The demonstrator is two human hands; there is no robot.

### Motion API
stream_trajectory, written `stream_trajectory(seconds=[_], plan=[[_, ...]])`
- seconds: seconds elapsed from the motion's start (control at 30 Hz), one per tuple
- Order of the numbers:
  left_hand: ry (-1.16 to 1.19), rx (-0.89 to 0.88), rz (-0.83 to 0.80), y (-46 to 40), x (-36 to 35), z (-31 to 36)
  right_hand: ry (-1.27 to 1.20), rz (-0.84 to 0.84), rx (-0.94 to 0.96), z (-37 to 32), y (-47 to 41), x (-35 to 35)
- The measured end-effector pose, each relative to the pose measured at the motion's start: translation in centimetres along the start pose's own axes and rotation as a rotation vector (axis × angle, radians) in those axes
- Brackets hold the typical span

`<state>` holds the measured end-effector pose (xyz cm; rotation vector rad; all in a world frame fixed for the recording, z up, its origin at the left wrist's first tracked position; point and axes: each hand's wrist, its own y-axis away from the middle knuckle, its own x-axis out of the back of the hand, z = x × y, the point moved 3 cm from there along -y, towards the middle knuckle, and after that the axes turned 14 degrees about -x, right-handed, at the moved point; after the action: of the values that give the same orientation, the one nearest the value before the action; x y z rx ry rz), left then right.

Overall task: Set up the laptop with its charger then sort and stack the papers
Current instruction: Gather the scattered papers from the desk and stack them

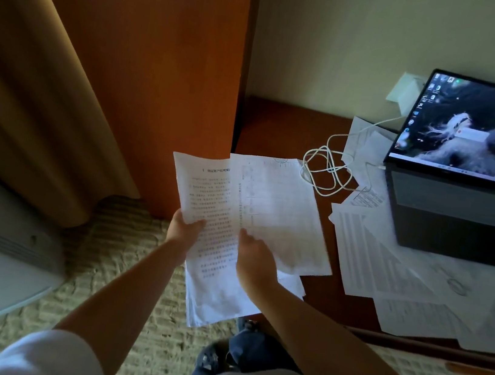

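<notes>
Laptop (pixel 461 173) open, screen lit, cable (pixel 328 170) coiled left of it | left hand (pixel 184 229) pinches text sheet (pixel 207 213) edge, likely to steady it | right hand (pixel 254 256) grips table sheet (pixel 281 211), apparently separating types | loose papers (pixel 387 270) lie before laptop, unsorted
</notes>
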<state>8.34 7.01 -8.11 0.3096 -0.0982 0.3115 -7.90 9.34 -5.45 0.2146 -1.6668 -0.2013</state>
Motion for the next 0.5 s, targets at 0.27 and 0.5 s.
stream_trajectory(seconds=[0.27,0.5], plan=[[0.033,0.096,-0.046,0.3,0.0,1.7,-0.315,-0.38,0.36,-3.3,3.2,1.2],[0.093,0.04,-0.062,0.5,0.0,3.9,-0.646,0.07,-0.193,2.8,-2.4,4.7]])
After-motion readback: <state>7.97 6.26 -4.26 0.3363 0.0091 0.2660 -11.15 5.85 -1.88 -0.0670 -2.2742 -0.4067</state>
